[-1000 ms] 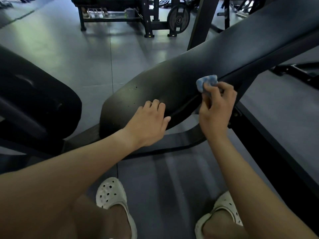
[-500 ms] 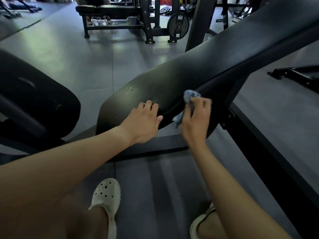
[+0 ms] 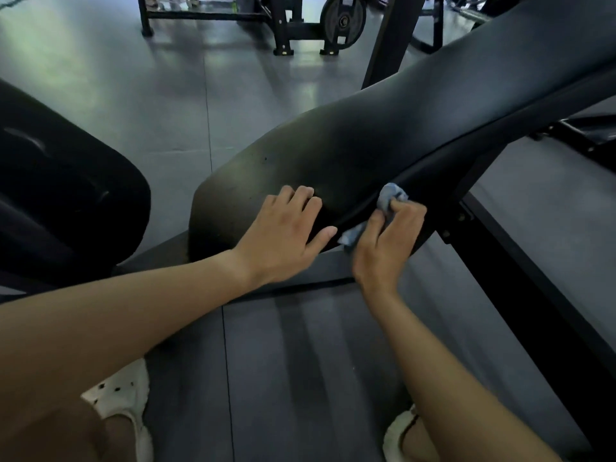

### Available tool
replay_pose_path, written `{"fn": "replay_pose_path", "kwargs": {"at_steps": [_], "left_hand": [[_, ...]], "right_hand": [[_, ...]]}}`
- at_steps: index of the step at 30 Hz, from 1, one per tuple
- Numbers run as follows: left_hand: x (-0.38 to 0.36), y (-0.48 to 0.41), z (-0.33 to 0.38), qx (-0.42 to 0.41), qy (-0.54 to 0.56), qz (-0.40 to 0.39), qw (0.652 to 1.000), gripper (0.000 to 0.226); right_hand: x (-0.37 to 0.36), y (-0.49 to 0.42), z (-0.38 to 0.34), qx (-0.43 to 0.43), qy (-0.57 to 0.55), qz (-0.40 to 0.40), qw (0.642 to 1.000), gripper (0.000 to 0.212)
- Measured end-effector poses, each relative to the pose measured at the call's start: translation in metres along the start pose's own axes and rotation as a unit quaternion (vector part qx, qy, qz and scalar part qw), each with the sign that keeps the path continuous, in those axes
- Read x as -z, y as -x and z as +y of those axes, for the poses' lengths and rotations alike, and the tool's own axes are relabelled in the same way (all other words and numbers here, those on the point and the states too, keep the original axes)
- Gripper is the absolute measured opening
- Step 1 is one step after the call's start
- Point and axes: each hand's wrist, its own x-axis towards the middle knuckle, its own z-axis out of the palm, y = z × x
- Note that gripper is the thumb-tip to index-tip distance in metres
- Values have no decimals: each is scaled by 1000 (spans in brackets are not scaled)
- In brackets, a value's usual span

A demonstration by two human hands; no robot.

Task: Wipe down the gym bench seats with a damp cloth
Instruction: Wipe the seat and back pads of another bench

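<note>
A long black padded bench seat (image 3: 383, 135) slopes up from the lower middle to the upper right. My left hand (image 3: 286, 235) lies flat on its near end, fingers straight. My right hand (image 3: 388, 241) grips a crumpled blue cloth (image 3: 390, 198) and holds it against the pad's near side edge, just right of my left thumb. A corner of the cloth hangs below the pad edge.
Another black pad (image 3: 60, 195) fills the left side. The bench's black steel frame (image 3: 533, 278) runs down to the lower right. A rack with a weight plate (image 3: 343, 18) stands on the grey floor at the back. My white clogs (image 3: 123, 395) are below.
My right hand has slid the cloth down the pad's side edge toward my left hand. The left hand has stayed resting on the pad's near end.
</note>
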Motion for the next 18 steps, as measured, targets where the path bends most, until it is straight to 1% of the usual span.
{"fn": "replay_pose_path", "kwargs": {"at_steps": [2, 5, 8, 10, 13, 15, 16, 18], "left_hand": [[-1, -1, -7, -13, 9, 0, 1000, 63], [-2, 0, -13, -32, 15, 4, 999, 62], [-4, 5, -19, -47, 28, 3, 999, 62], [-6, 9, -20, -49, 42, 2, 998, 63], [-5, 15, -20, -46, 74, -11, 996, 62], [0, 19, -23, -51, 95, -26, 994, 61], [3, 23, -26, -56, 98, -33, 993, 60], [11, 34, -31, -65, 90, -40, 993, 59]], "right_hand": [[1, -19, 1, 0, 7, 29, 1000, 6], [-4, -34, -2, -34, 0, 85, 996, 10], [-17, -23, -7, -82, -21, 118, 989, 8], [-23, -7, -14, -106, -26, 124, 986, 7], [-27, 24, -27, -100, -15, 117, 988, 7], [-29, 48, -36, -84, 1, 85, 993, 6], [-29, 60, -41, -71, 12, 59, 996, 9], [-26, 79, -51, -39, 34, 6, 999, 23]]}}
